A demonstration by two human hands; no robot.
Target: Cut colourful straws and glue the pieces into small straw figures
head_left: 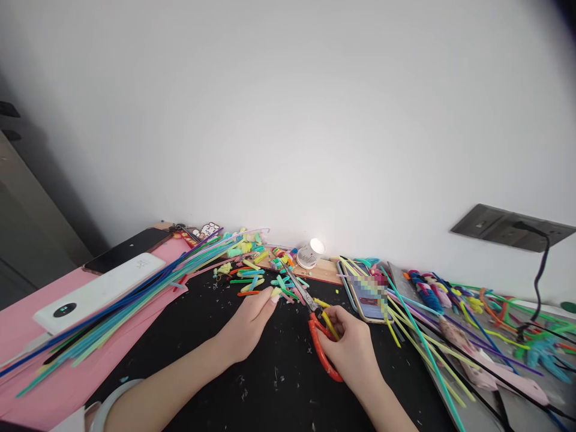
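Observation:
My left hand (247, 321) is closed in a pinch on a short pale-yellow pipe cleaner piece (276, 292), just above the black mat. My right hand (351, 342) grips red-handled scissors (322, 351), whose metal blades point up and left over the cut pieces. A yellow strip shows at the right fingers; whether they hold it too, I cannot tell. Around the blade tips and beyond my left hand lie several cut pipe cleaner pieces (252, 279) in green, blue, yellow and orange. A white paper cup (310, 253) stands behind them, against the wall.
Long pipe cleaners (148, 294) lie across a pink sheet (108, 360) at left, beside a white power bank (99, 294) and a dark phone (128, 249). To the right are another phone (369, 300), more pipe cleaners, cables and a pink hot glue gun (490, 372). A socket (508, 228) is on the wall.

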